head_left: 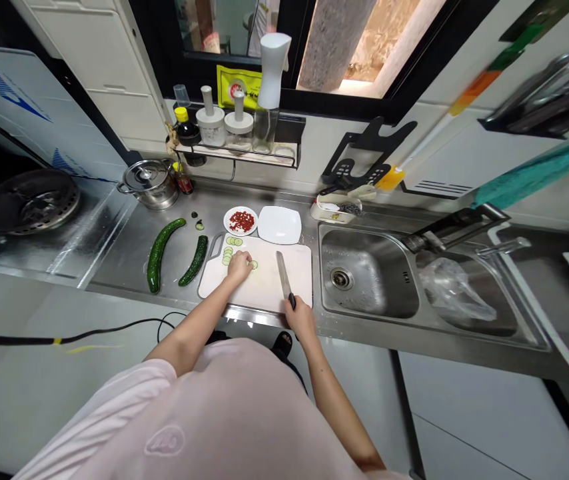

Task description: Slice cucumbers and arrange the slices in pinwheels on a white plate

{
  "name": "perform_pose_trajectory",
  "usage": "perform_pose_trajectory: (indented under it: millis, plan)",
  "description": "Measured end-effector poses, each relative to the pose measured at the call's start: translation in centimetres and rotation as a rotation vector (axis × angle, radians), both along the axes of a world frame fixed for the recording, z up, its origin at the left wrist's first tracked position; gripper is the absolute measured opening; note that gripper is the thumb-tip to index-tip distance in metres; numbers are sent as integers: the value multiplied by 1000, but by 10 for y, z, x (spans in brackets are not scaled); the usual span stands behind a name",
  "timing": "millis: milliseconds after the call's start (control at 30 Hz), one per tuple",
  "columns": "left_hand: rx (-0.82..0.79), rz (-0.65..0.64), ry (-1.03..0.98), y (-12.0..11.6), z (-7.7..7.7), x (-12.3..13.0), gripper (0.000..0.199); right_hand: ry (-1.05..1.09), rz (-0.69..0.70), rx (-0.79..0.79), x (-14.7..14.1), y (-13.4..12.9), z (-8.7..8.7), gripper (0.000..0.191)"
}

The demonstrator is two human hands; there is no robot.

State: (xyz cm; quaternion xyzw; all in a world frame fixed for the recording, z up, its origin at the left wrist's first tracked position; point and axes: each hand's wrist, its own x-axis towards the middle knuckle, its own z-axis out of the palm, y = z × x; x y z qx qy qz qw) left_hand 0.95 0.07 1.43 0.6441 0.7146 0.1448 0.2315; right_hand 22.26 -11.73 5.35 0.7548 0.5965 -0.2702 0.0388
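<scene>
Green cucumbers (194, 261) are lying on our worktop (119, 261); rightward, cut rounds (227, 255) are resting on the cutting board (267, 288), our left hand (239, 268) is curling at another slice (254, 265), whether gripping we cannot tell, and a knife (283, 273) is being gripped by our right hand (300, 317).

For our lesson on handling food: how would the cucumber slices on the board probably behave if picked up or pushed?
The slices are probably light, being small, thin rounds. Lying flat on the board, they should slide rather than roll. Several appear to overlap, so pushing one may shift its neighbours.
</scene>
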Motion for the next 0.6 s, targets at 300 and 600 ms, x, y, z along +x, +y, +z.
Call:
perform_pose_trajectory:
  millis: [300,600]
  plan:
    - [-20,138,-188,-10,-4,-6,5,-1,13,-10,2,1,3,42]
    - [53,284,-183,-23,-7,-36,9,-6,9,9,3,0,-4,42]
